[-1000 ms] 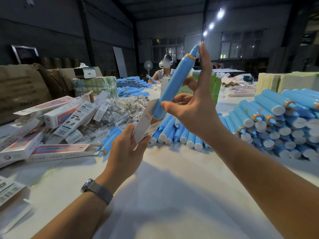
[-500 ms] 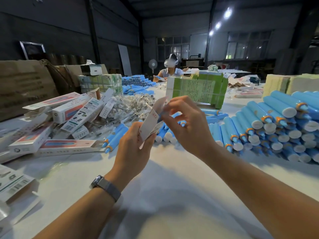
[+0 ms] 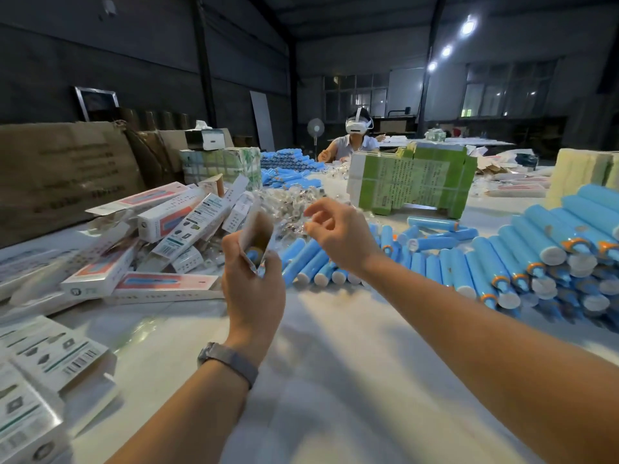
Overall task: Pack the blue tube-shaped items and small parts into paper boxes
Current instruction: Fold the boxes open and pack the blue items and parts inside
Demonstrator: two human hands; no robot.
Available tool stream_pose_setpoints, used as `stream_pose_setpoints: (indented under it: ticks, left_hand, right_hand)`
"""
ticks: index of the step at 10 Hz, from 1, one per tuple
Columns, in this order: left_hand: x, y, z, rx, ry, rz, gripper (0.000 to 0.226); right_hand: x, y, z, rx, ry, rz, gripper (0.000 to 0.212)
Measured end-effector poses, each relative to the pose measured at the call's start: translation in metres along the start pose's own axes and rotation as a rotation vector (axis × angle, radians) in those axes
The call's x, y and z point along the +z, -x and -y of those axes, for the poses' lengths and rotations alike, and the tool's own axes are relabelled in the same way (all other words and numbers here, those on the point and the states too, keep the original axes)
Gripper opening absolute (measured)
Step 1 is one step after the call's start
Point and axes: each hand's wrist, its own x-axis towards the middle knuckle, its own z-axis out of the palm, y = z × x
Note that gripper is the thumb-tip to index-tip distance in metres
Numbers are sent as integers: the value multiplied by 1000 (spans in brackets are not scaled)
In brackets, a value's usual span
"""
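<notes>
Nearest, the left hand point(image 3: 249, 286) grips an open paper box point(image 3: 256, 234) with thumb and fingers curled round its lower part, mouth tilted up toward the camera so that the blue tube point(image 3: 253, 255) lodged inside shows its orange-ringed end; holding it at that slant seems meant to keep the tube from sliding out while the opening stays free for more. Just beyond and to the right, the right hand point(image 3: 338, 234) hovers with its fingers loosely curled and apart, holding nothing that I can make out; it hangs at the edge of the heap of small parts in clear wrappers point(image 3: 294, 204), so the next fetch is probably one of those, judging by the task. On the white table point(image 3: 335, 363) a row of loose blue tubes point(image 3: 435, 262) lies side by side within easy reach, caps toward the person, rising to a stack at the far right; to the left, printed cartons point(image 3: 174, 229) lie tumbled in a pile, some filled, I would guess, though that cannot be told. Farther off stands a green block of bundled leaflets point(image 3: 415, 180); behind it a second person point(image 3: 355, 139) sits at the same table.
</notes>
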Motion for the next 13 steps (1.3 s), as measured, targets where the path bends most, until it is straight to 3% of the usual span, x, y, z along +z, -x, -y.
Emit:
stream_pose_setpoints:
  ticks: [1,2,3,5,6,7,8,9,10,11,13]
  left_hand:
    - [-2,-4,0,25,46,-37,28]
    - [-4,-9,2,31,31,-86,43]
    - [-7,-14,7,-21,54,-122,43]
    - [-16,-27,16,-26,41,-220,56]
    - [-15,-26,16,-19,18,-164,79]
    - [-14,-25,19,-22,-7,-132,80]
    - [-13,-21,13,-3,-15,-120,65]
    - [-9,-13,5,39,-14,-52,50]
    - [-4,-4,2,69,-30,32,31]
    - [0,7,-2,88,-57,108,23]
    - [7,21,-15,136,-178,243,28]
  right_hand:
    - [45,-35,-16,146,175,197,29]
    - [89,-65,-24,157,364,306,46]
    - [125,-90,-30,150,501,350,49]
    - [161,-118,-31,17,645,250,28]
    - [163,-117,-38,-21,533,191,26]
    - [151,-110,-39,-1,304,68,24]
    - [120,-99,-23,95,-96,-122,20]
    - [73,-76,0,133,-366,-198,20]
    - [21,-43,24,77,-493,-191,9]
    - [-32,-7,46,-17,-601,-224,28]
    - [-76,63,71,-228,-543,-220,26]
